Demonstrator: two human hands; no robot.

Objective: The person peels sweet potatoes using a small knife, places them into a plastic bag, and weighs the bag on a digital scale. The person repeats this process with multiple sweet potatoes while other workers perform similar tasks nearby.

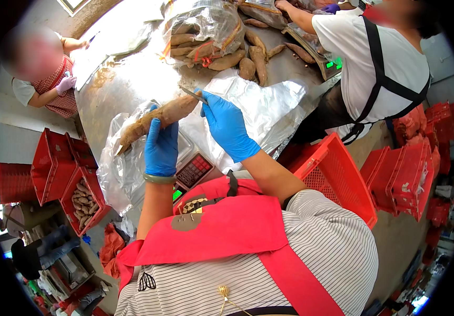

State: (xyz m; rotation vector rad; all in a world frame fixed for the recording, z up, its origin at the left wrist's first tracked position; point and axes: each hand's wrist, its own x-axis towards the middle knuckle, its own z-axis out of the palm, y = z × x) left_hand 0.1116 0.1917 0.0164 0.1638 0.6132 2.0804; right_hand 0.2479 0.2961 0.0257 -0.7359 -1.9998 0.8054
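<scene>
My left hand (161, 146), in a blue glove, holds a long brown root vegetable (160, 118) that looks like a sweet potato, slanting up to the right. Between the thumb and fingers of my right hand (227, 122), also blue-gloved, is a small knife (190, 94) at the root's upper end. Below the root lie clear plastic bags (120, 177). A digital scale (193, 170) with a keypad stands between my forearms, partly hidden. White plastic sheeting (258, 102) covers the table right of my right hand.
On the metal table (128, 83) are a clear sack of roots (207, 35), loose roots (258, 63) and another scale (325, 65). One co-worker (377, 63) stands at the right, another (49, 75) at the left. Red crates (333, 173) flank me; a crate at left (69, 201) holds roots.
</scene>
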